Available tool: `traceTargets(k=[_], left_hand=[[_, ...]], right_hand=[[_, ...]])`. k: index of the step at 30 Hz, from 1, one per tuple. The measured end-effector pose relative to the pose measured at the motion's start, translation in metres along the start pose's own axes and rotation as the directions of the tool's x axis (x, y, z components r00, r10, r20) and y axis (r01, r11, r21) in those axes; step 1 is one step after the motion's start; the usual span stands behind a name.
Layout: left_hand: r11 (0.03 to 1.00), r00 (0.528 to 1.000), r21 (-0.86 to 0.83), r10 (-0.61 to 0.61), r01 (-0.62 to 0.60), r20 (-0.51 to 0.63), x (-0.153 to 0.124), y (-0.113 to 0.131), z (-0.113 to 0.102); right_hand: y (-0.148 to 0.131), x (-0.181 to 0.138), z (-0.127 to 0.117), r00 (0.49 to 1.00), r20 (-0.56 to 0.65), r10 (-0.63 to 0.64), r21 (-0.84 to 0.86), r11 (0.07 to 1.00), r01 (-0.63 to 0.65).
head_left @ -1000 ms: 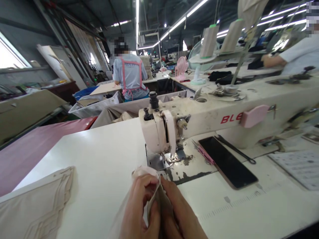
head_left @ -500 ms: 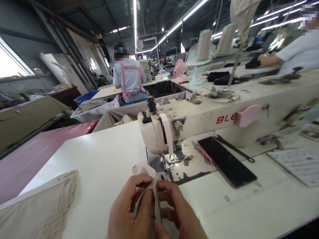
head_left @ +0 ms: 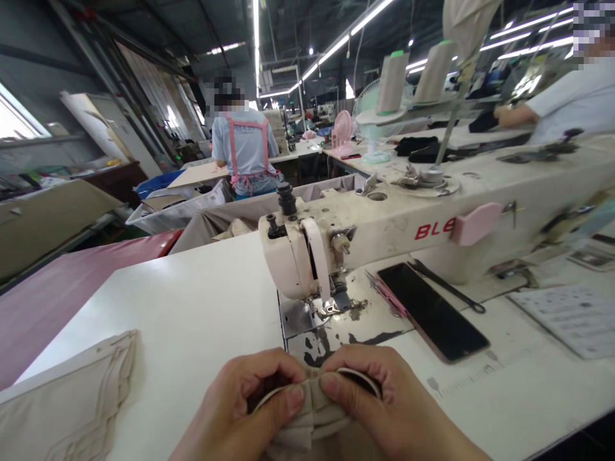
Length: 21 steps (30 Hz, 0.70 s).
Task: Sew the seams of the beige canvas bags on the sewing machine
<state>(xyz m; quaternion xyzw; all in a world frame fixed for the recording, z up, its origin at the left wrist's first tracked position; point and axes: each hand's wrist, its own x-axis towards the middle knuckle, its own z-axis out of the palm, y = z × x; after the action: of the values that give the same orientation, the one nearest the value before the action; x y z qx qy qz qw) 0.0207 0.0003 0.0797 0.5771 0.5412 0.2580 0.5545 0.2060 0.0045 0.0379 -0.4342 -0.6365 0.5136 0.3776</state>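
My left hand [head_left: 240,410] and my right hand [head_left: 384,410] meet at the bottom middle of the view, both pinched on a bunched piece of beige fabric [head_left: 312,422]. The thumbs press its gathered top edge together. The fabric lies on the white table [head_left: 192,307], just in front of the sewing machine [head_left: 384,224]. Its needle and presser foot [head_left: 329,307] stand a short way beyond my fingers, apart from the cloth.
A stack of folded beige pieces [head_left: 62,403] lies at the left front. A black phone [head_left: 432,314] and pink snips [head_left: 384,294] rest on the machine bed. A printed sheet [head_left: 571,320] lies far right. Two other people work at tables behind.
The fabric stood upright between my hands before; now it is pulled down and toward me, bunched low with both hands gripping its top edge side by side.
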Motion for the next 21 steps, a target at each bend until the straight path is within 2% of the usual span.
traceTargets(k=[3, 6, 11, 21], left_hand=[[0.991, 0.998, -0.124, -0.035, 0.041, 0.053, 0.003, -0.005, 0.000], [0.980, 0.995, -0.187, -0.046, 0.061, 0.083, 0.005, -0.011, 0.000], [0.964, 0.992, -0.251, -0.065, 0.091, 0.112, 0.009, -0.015, -0.002], [0.948, 0.984, -0.286, -0.099, 0.139, 0.149, 0.009, -0.019, -0.001]], right_hand=[[0.001, -0.001, -0.001, 0.995, 0.058, 0.080, 0.095, 0.992, -0.085], [0.003, 0.001, -0.001, 0.989, 0.101, 0.104, 0.136, 0.984, -0.117], [0.004, 0.006, -0.004, 0.981, 0.151, 0.125, 0.210, 0.965, -0.156], [0.009, 0.002, -0.005, 0.970, 0.159, 0.182, 0.223, 0.951, -0.215]])
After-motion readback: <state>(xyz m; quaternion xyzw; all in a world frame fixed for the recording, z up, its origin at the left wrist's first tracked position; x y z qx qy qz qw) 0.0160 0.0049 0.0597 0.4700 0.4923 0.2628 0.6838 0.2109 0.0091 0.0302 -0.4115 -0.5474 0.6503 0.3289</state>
